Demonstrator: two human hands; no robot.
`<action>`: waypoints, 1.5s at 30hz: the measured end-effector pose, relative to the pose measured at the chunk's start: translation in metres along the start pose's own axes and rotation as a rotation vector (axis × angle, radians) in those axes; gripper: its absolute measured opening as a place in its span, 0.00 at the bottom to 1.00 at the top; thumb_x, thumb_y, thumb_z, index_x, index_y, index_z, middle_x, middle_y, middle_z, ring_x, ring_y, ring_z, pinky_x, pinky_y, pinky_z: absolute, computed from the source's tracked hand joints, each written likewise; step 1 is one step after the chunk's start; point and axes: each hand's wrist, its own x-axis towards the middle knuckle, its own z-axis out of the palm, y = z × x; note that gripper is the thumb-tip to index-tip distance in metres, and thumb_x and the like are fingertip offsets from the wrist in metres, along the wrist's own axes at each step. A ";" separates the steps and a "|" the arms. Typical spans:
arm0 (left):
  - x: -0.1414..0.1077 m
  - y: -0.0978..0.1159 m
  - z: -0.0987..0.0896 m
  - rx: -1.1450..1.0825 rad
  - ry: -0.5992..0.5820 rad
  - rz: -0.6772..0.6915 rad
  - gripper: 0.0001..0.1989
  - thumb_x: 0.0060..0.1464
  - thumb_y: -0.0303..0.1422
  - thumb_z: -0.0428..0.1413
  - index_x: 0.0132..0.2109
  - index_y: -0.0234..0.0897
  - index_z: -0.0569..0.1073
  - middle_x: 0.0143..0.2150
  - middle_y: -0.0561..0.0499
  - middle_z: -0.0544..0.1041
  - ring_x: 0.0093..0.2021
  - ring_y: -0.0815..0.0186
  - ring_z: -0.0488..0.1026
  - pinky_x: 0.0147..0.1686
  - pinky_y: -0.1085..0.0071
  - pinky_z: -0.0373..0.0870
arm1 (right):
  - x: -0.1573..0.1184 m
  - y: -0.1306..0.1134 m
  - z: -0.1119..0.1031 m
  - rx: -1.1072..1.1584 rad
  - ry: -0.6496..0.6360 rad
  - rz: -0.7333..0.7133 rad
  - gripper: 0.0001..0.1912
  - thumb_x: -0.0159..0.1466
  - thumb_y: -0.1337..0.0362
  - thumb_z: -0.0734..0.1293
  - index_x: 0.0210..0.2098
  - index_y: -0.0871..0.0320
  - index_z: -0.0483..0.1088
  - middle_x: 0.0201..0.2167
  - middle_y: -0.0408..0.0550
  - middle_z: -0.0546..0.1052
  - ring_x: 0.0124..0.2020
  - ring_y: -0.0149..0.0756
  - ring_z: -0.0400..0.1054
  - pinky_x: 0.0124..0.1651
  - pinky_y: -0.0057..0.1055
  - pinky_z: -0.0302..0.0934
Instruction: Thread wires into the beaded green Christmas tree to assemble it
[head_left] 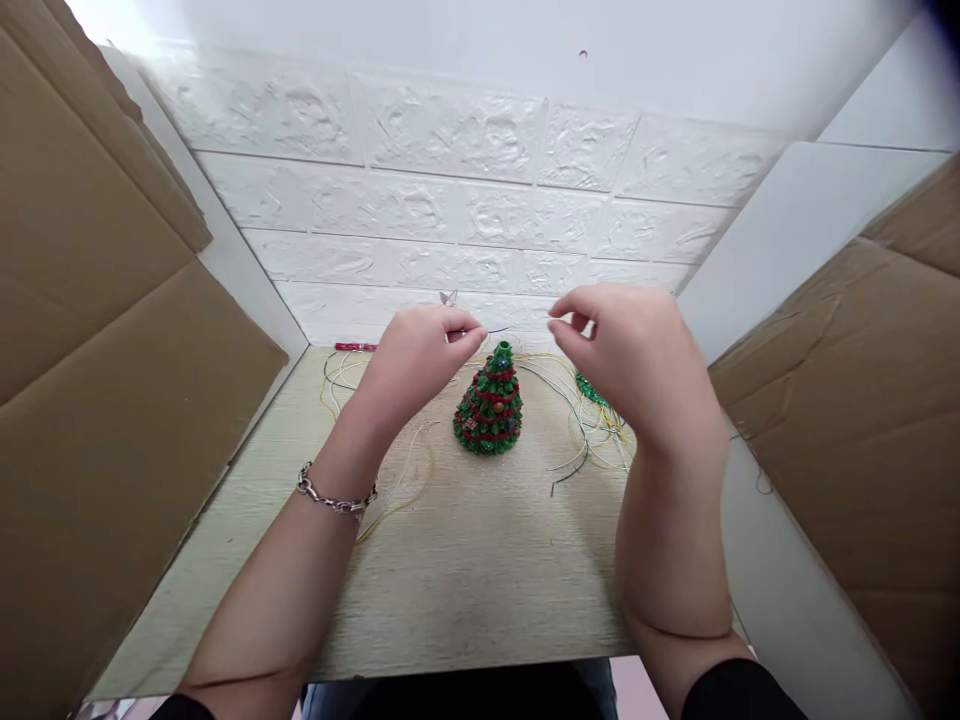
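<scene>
A small green Christmas tree figurine [487, 412] with red garlands stands upright on the table. Its top ends in a small round opening. My left hand [429, 355], a chain bracelet [337, 498] on its wrist, is up to the left of the treetop. Thumb and forefinger pinch a thin blue wire [498, 329], whose free end points right. My right hand [619, 340] is raised on the other side of the treetop. Its thumb and forefinger are a little apart, with nothing visible between them. The other right fingers are mostly hidden.
Loose white, yellow and dark wires [589, 425] lie behind and on both sides of the tree. Green tinsel [591, 388] is partly behind my right hand. A red stick-like item [355, 347] lies at the back left. Cardboard panels [97, 330] flank the table [450, 580]; a white brick-pattern wall [450, 215] closes the back.
</scene>
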 end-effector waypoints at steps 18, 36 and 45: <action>-0.009 0.008 -0.023 -0.058 -0.004 -0.109 0.14 0.55 0.40 0.53 0.35 0.37 0.79 0.29 0.51 0.76 0.26 0.70 0.66 0.27 0.73 0.61 | 0.023 0.015 0.036 0.688 -0.120 -0.047 0.05 0.58 0.74 0.63 0.27 0.63 0.68 0.23 0.42 0.68 0.26 0.30 0.61 0.30 0.25 0.51; -0.009 0.008 -0.024 -0.143 0.071 -0.125 0.14 0.56 0.40 0.53 0.38 0.36 0.78 0.18 0.54 0.66 0.21 0.71 0.62 0.24 0.74 0.58 | 0.033 0.018 0.056 0.994 -0.201 0.057 0.05 0.57 0.65 0.65 0.29 0.63 0.69 0.25 0.45 0.70 0.25 0.30 0.64 0.28 0.24 0.58; -0.007 0.005 -0.022 -0.132 0.063 -0.124 0.13 0.55 0.39 0.53 0.37 0.35 0.78 0.20 0.53 0.68 0.23 0.70 0.65 0.25 0.74 0.60 | 0.034 0.020 0.061 0.995 -0.206 0.036 0.03 0.58 0.70 0.66 0.29 0.64 0.70 0.24 0.44 0.71 0.25 0.29 0.65 0.27 0.23 0.57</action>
